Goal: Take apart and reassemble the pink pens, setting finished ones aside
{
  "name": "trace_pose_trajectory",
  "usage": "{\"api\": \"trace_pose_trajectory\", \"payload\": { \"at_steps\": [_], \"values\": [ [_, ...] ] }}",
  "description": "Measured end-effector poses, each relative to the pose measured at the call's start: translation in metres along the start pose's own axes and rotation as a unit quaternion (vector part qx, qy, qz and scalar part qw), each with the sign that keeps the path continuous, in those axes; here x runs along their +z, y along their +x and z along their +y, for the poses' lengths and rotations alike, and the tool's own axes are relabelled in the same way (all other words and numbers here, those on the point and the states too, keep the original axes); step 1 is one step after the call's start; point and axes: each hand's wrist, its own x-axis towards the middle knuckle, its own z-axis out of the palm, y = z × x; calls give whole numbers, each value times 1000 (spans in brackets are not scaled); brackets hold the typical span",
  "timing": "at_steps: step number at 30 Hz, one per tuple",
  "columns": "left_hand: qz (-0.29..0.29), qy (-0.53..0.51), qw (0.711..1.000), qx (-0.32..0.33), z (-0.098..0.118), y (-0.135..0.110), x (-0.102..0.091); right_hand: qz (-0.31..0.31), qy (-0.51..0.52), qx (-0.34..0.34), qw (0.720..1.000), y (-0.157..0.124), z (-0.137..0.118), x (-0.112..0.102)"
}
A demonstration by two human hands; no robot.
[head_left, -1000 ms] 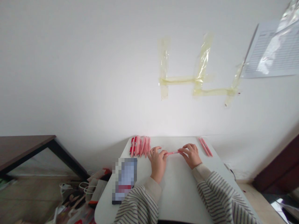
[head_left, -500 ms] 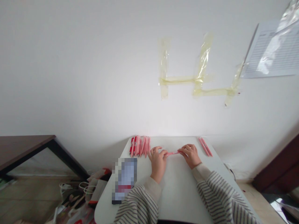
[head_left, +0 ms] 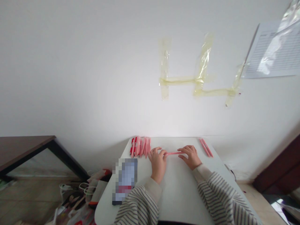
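Observation:
A pink pen is held level, side to side, just above or on the white table. My left hand pinches its left end between thumb and fingers. Around the right end, the thumb and fingers of my right hand are apart; the pen's tip lies between them, and whether a finger touches it I cannot tell. Left of my left hand lies a row of several pink and red pens. Beyond my right hand, two pink pens lie side by side.
A blurred-out flat, phone-like item lies at the table's left, by my left sleeve. The white wall stands right behind the table. A brown table and piled bags are at the left.
The thumb of my right hand has come away from its fingers, loosening off the pen. The pen has turned, and its pale label no longer shows. My left hand barely moved.

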Motion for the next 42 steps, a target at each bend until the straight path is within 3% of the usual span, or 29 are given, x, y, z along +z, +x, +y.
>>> {"api": "trace_pose_trajectory", "payload": {
  "at_steps": [16, 31, 42],
  "values": [
    [0, -22, 1000, 9, -1, 0, 1, 26, 1, 10, 1000, 0, 1, 4],
    [1, -18, 1000, -3, -1, 0, 0, -33, 21, 59, 997, 2, -13, -9],
    [-5, -25, 1000, -8, 1, 1, -2, -23, 21, 47, 998, 1, -11, -9]
  ]
}}
